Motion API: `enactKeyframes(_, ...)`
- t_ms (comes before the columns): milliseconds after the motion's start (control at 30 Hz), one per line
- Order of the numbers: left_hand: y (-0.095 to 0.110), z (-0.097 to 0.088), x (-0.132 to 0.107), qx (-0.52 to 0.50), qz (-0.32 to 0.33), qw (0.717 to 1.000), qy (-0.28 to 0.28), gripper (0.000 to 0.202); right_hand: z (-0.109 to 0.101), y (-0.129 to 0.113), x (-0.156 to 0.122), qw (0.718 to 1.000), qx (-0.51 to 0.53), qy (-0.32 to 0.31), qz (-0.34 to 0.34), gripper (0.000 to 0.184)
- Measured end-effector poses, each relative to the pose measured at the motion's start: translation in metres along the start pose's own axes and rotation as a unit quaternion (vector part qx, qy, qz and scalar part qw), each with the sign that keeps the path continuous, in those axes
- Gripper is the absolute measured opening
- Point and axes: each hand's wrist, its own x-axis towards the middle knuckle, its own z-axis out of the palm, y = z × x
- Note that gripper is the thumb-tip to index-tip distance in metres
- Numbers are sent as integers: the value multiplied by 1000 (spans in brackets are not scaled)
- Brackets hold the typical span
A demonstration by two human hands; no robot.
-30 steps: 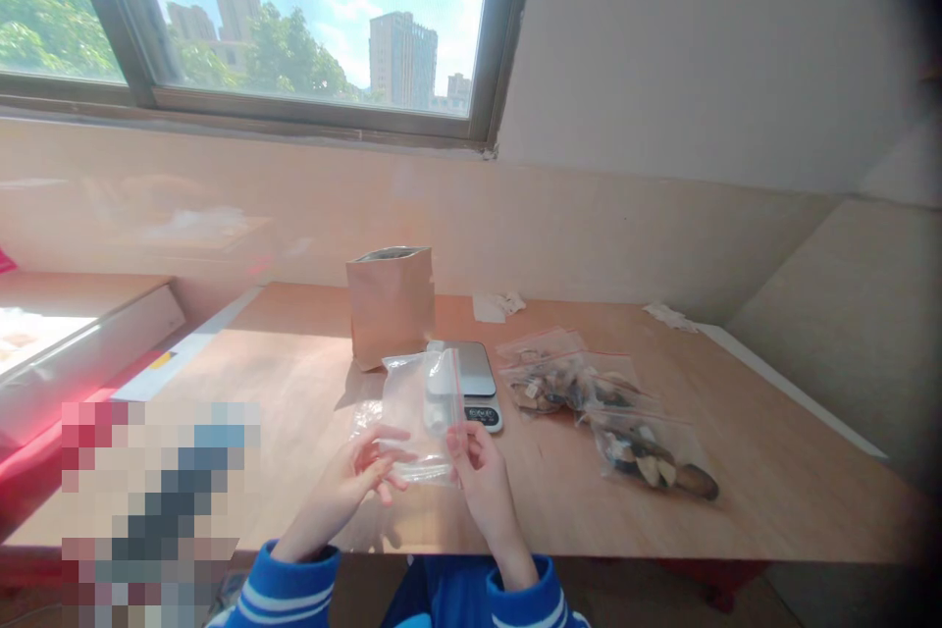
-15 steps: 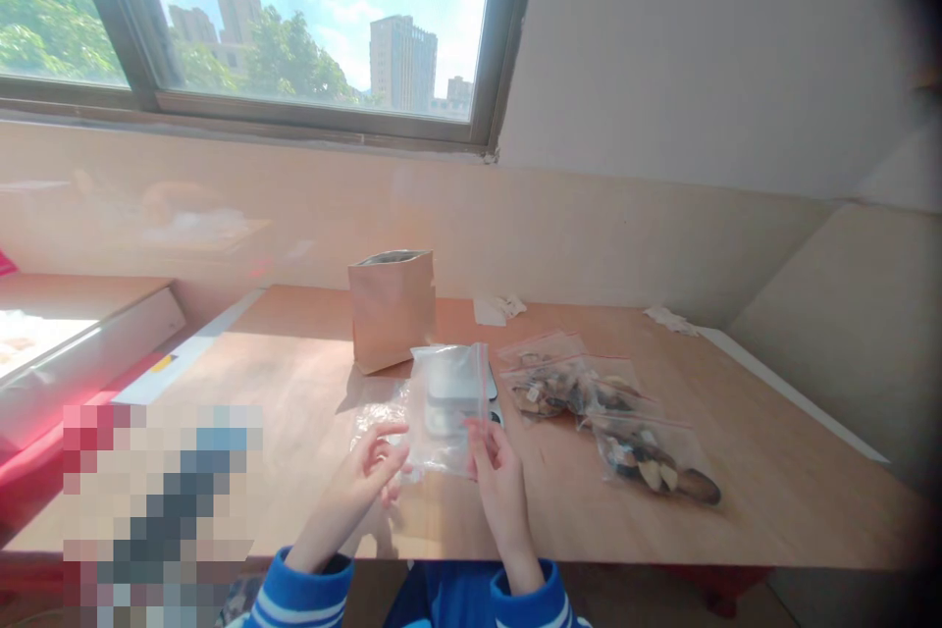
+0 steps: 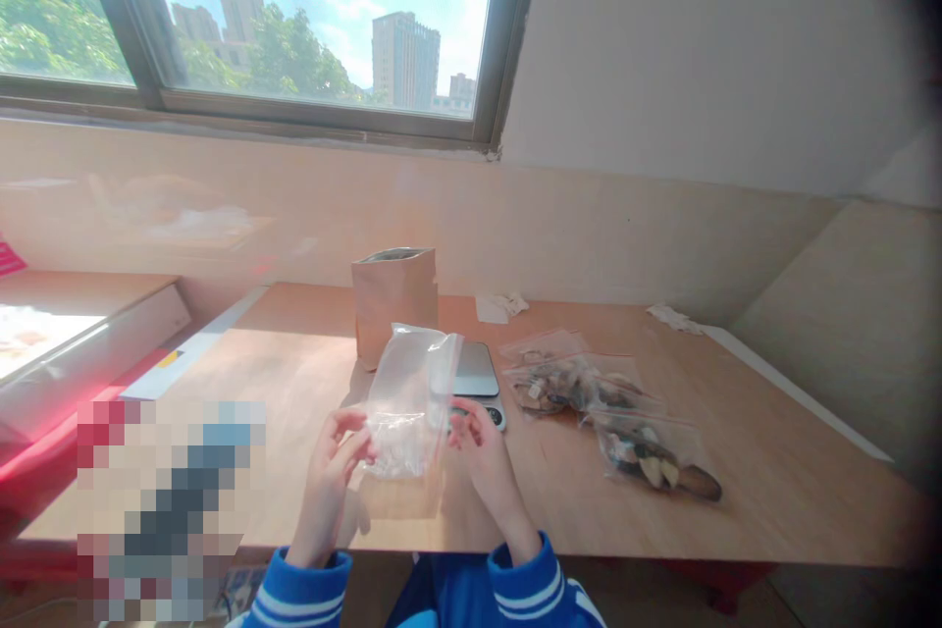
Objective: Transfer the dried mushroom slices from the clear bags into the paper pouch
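A clear, flat plastic zip bag [image 3: 412,373] is raised between my hands above the table. My left hand [image 3: 340,446] has its fingers closed at the bag's left edge. Pinched at the right edge, near the reddish zip strip, is my right hand [image 3: 477,442]. Behind the bag lies a kitchen scale [image 3: 478,371] with a silver plate, its left part seen only through the plastic. A brown kraft paper bag [image 3: 395,299] stands upright with its top open, just beyond the zip bag.
Several zip bags with dark and pale pieces [image 3: 551,388] lie to the right of the scale, one [image 3: 654,461] nearer me. White crumpled paper [image 3: 504,307] lies at the back of the wooden table [image 3: 751,392]. Another table [image 3: 95,285] stands at left. A blurred patch covers the lower left.
The zip bag has shifted left and tilted, uncovering more of the scale. My left hand has moved left and closed on its edge; my right hand has moved slightly left with the bag.
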Motion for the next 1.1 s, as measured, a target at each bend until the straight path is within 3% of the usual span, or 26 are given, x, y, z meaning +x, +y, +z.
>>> enactKeyframes(100, -17, -14, 12, 65, 21, 997, 27, 38, -42, 14, 25, 980, -152, 100, -84, 40)
enactKeyframes(233, -34, -25, 19, 221, 39, 974, 39, 36, -97, 57, 43, 892, -376, 201, -148, 38)
enactKeyframes(300, -36, -28, 19, 281, 52, 958, 33, 32, -110, 78, 42, 858, -444, 203, -161, 42)
enactKeyframes(400, -34, -29, 19, 308, 57, 949, 18, 28, -115, 95, 34, 830, -501, 187, -159, 45)
enactKeyframes(567, -34, -32, 23, 262, 58, 963, 15, 28, -113, 95, 29, 823, -510, 194, -157, 38)
enactKeyframes(667, -31, -35, 20, 290, 58, 955, -24, 28, -114, 94, 30, 825, -504, 197, -164, 34)
enactKeyframes(900, -14, -39, 9, 455, 59, 878, -138, 40, -112, 96, 29, 826, -497, 202, -170, 31)
enactKeyframes(1100, -20, -4, 7, 528, 235, 807, -117, 33, -112, 98, 30, 827, -491, 206, -181, 33)
